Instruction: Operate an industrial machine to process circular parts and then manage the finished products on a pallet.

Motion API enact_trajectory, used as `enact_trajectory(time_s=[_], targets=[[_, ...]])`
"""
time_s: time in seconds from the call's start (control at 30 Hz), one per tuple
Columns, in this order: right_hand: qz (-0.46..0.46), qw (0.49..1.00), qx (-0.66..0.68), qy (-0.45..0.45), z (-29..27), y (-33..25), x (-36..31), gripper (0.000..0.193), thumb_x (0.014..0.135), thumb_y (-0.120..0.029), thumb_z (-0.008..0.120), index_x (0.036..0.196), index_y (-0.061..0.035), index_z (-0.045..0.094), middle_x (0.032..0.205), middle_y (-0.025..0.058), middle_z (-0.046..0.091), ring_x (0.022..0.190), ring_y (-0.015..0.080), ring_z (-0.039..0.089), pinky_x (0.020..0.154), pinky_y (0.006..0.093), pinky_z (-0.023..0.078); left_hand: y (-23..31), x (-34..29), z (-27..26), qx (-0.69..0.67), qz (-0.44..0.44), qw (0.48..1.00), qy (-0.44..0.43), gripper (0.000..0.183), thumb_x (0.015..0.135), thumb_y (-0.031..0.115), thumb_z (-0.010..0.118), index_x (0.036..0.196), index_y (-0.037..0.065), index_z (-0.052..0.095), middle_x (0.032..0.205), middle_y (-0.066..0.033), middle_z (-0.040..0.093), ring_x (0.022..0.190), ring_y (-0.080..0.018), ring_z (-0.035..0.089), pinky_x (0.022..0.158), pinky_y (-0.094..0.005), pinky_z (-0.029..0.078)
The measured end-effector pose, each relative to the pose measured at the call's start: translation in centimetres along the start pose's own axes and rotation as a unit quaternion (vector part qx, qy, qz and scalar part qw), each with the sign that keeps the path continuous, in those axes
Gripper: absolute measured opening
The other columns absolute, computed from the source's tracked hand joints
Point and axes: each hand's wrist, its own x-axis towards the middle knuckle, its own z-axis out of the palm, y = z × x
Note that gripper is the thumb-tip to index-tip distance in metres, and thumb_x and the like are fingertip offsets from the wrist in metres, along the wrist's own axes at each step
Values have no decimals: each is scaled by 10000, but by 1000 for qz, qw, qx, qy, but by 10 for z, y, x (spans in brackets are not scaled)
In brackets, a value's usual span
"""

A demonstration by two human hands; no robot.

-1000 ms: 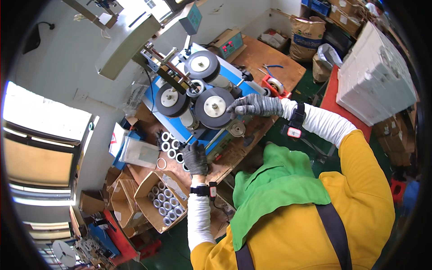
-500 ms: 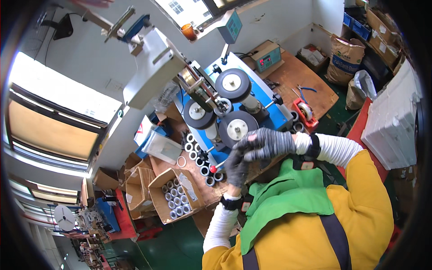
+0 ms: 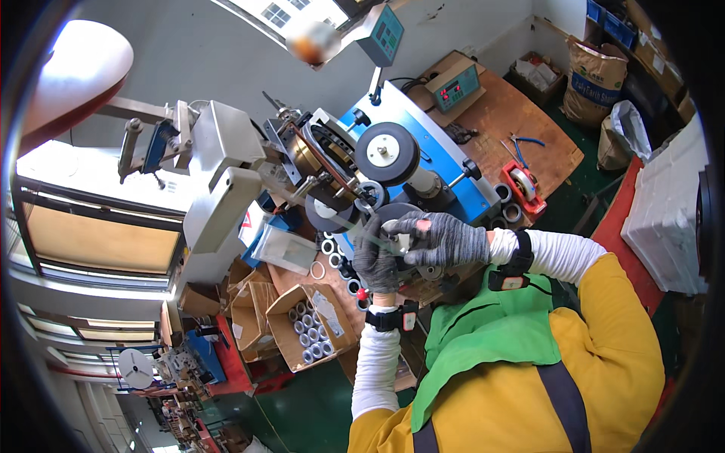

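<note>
Both my hands wear grey knit gloves and work at the front of a blue coil-winding machine. My left hand reaches up beside the front roller, its fingers drawn together just below a small ring held among the black rollers. My right hand is bent inward over the front roller, fingers curled and almost meeting the left. A whitish patch shows between the hands; whether it is the roller's hub or something held, I cannot tell. The winding head stands raised behind and left of the ring.
Several grey rings stand in a cardboard box at the left, and others lie along the machine's left side. To the right are a red tape dispenser, pliers and a control box. A blurred pale rounded object fills the upper left.
The winding head has swung to the left, away from the ring. My left hand has moved up toward the ring, and my hands have come slightly apart. The view has shifted a little.
</note>
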Motion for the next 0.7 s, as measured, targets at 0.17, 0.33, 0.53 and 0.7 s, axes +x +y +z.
enact_trajectory(time_s=[0.17, 0.33, 0.53, 0.7], targets=[[42, 998, 42, -20, -12, 16, -9, 527, 755, -259, 652, 1204, -57, 465, 1034, 144, 541, 962, 261, 539, 861, 349, 412, -3, -9, 6, 99, 29, 995, -3, 281, 746, 8, 553, 1021, 41, 601, 1012, -126, 605, 896, -258, 584, 813, -332, 443], [35, 998, 19, -56, -8, 11, -6, 517, 748, -259, 657, 1194, -72, 476, 919, 117, 545, 861, 249, 558, 771, 332, 443, 0, -21, 13, 38, -9, 999, 15, 283, 775, 100, 555, 1041, 11, 593, 1024, -137, 592, 911, -249, 567, 804, -342, 444], [-73, 997, 1, -17, 14, 11, -5, 131, 774, -222, 605, 832, -105, 585, 678, 98, 544, 654, 320, 558, 577, 360, 448, 4, -24, 18, -45, -50, 997, 23, 368, 789, 151, 585, 1110, -21, 532, 1086, -114, 556, 1000, -215, 524, 880, -335, 412], [-79, 995, 34, -60, 10, -2, -6, 134, 755, -187, 619, 852, -101, 584, 691, 97, 545, 650, 301, 563, 565, 352, 446, 4, -5, 12, 181, 59, 981, 38, 235, 763, 38, 586, 994, -4, 598, 931, -141, 601, 844, -259, 581, 756, -336, 457]])
